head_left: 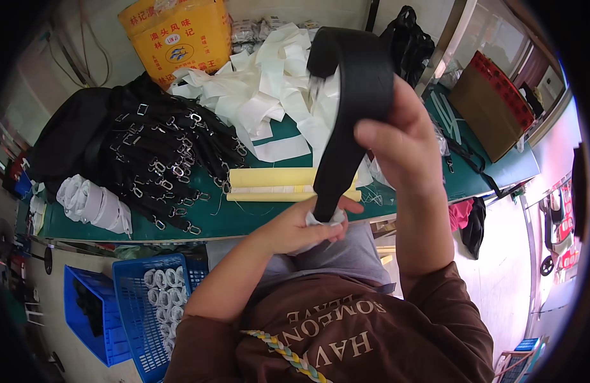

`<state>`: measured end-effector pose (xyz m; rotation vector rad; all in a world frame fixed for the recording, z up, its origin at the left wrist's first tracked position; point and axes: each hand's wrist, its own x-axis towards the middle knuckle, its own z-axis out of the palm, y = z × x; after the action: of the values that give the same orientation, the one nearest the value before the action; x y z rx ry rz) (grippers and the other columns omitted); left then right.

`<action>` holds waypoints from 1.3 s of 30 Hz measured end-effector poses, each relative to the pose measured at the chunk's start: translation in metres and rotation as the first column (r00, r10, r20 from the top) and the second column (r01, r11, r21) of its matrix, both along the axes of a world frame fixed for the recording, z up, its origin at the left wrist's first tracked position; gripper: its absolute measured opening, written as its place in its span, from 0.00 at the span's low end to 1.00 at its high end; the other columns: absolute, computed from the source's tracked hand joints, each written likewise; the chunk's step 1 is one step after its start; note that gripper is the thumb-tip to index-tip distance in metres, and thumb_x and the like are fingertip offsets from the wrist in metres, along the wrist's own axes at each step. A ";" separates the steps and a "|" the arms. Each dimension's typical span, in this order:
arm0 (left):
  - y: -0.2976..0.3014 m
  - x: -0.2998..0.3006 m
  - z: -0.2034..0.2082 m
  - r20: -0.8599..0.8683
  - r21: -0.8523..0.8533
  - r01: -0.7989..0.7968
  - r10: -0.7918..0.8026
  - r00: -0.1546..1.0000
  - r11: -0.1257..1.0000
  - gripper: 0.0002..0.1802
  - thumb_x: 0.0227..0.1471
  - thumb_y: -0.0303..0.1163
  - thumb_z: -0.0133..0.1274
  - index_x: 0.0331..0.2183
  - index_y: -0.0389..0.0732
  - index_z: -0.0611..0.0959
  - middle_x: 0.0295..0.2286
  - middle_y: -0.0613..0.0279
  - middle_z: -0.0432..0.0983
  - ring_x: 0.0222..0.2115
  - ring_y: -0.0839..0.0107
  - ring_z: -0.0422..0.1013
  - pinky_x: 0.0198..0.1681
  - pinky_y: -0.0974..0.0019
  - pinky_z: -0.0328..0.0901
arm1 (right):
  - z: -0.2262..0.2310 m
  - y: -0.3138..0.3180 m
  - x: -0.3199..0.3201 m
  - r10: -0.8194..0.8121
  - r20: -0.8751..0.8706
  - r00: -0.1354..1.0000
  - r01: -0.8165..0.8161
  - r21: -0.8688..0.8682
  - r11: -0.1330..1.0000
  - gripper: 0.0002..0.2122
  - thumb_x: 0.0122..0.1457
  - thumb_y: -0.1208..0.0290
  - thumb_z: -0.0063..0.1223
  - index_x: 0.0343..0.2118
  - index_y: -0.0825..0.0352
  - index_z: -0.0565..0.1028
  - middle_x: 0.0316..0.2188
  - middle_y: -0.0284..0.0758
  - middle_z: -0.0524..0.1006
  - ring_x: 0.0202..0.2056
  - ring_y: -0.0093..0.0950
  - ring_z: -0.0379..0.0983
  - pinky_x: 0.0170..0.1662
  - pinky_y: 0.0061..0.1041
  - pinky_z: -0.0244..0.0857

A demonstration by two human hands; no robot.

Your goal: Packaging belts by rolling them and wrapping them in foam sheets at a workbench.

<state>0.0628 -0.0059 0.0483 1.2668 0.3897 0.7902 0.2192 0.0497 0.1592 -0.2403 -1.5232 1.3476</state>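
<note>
A wide black strap (362,96) curves in a loop above the green table's front edge. My right hand (403,143) grips its upper part, thumb on the near face and fingers behind. My left hand (298,226) is lower down, closed around the strap's narrow end with a piece of white paper or film (325,219) wrapped there. Just beyond my left hand lies a long yellow strip of card or paper (269,177) with a white band along it. Loose white strips (276,70) are heaped behind the strap.
A pile of black straps with metal clasps (161,159) covers the left of the green table (209,223). White rolled strips (94,204) sit at its edge. Behind stands a yellow bag (180,45); a cardboard box (489,105) stands right. A blue basket (132,306) holds white rolls below.
</note>
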 end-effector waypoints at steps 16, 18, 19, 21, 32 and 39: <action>0.001 0.002 0.017 0.147 0.112 -0.539 0.523 0.840 0.835 0.15 0.54 0.27 0.49 0.44 0.33 0.72 0.38 0.57 0.74 0.39 0.73 0.71 0.43 0.71 0.65 | -0.023 0.003 -0.015 -0.128 0.243 0.962 0.091 0.156 0.984 0.15 0.50 0.82 0.54 0.42 0.69 0.67 0.35 0.30 0.72 0.35 0.17 0.67 0.39 0.18 0.62; -0.006 0.004 0.016 0.152 0.144 -0.564 0.545 0.824 0.813 0.15 0.55 0.27 0.48 0.44 0.33 0.72 0.38 0.57 0.74 0.40 0.73 0.71 0.43 0.71 0.64 | -0.031 0.004 -0.014 -0.127 0.219 0.967 0.111 0.086 0.990 0.16 0.49 0.84 0.54 0.42 0.69 0.68 0.35 0.30 0.72 0.36 0.17 0.68 0.40 0.18 0.62; -0.008 0.005 0.016 0.159 0.172 -0.585 0.564 0.811 0.793 0.14 0.55 0.27 0.47 0.44 0.33 0.72 0.38 0.57 0.74 0.41 0.73 0.70 0.44 0.71 0.64 | -0.032 0.003 -0.014 -0.131 0.198 0.971 0.132 0.012 0.991 0.17 0.48 0.85 0.54 0.42 0.69 0.68 0.35 0.31 0.72 0.37 0.17 0.68 0.40 0.18 0.62; -0.009 0.001 0.015 0.112 0.121 -0.565 0.554 0.825 0.816 0.14 0.56 0.27 0.46 0.44 0.33 0.71 0.38 0.57 0.74 0.41 0.74 0.69 0.45 0.71 0.63 | -0.031 -0.003 -0.014 -0.091 0.161 0.983 0.105 -0.076 0.992 0.17 0.47 0.86 0.54 0.42 0.69 0.68 0.35 0.31 0.73 0.37 0.17 0.69 0.40 0.19 0.63; -0.018 0.017 -0.001 -0.045 0.105 -0.435 0.441 0.896 0.894 0.18 0.58 0.32 0.45 0.47 0.32 0.70 0.33 0.58 0.74 0.34 0.73 0.71 0.40 0.70 0.65 | 0.012 -0.005 -0.004 0.075 -0.100 0.992 -0.110 -0.417 0.902 0.16 0.57 0.65 0.47 0.44 0.71 0.66 0.29 0.38 0.75 0.31 0.23 0.70 0.34 0.20 0.64; -0.016 0.024 -0.013 0.003 0.007 -0.399 0.399 0.917 0.917 0.19 0.57 0.33 0.45 0.48 0.34 0.69 0.33 0.58 0.74 0.35 0.72 0.71 0.40 0.69 0.65 | 0.034 0.008 -0.004 -0.241 -0.133 0.961 0.239 -0.027 0.971 0.10 0.58 0.72 0.45 0.42 0.68 0.66 0.32 0.36 0.74 0.32 0.20 0.71 0.36 0.18 0.65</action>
<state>0.0871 -0.0220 0.0353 1.2082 0.6582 1.1391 0.2156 0.0575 0.1931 -0.3238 -1.3276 1.1560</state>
